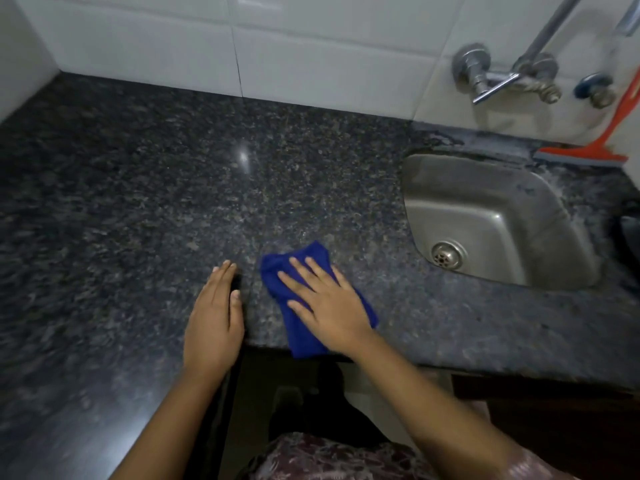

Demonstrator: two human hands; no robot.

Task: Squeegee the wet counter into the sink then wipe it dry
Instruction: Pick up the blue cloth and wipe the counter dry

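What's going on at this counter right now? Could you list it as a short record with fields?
Surface: dark speckled counter, white tiled wall behind
Right hand: pressed flat on a blue cloth near the counter's front edge
Left hand: flat on the counter, holding nothing
Sink: steel, right of the cloth, drain visible
Squeegee: orange, set aside behind the sink, leaning at the wall
Tap: wall-mounted above the sink
Stage: apparently the wiping step

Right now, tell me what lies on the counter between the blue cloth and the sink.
Nothing: in the head view, the stretch of counter between the blue cloth, pressed flat under the right hand, and the sink is bare speckled granite.
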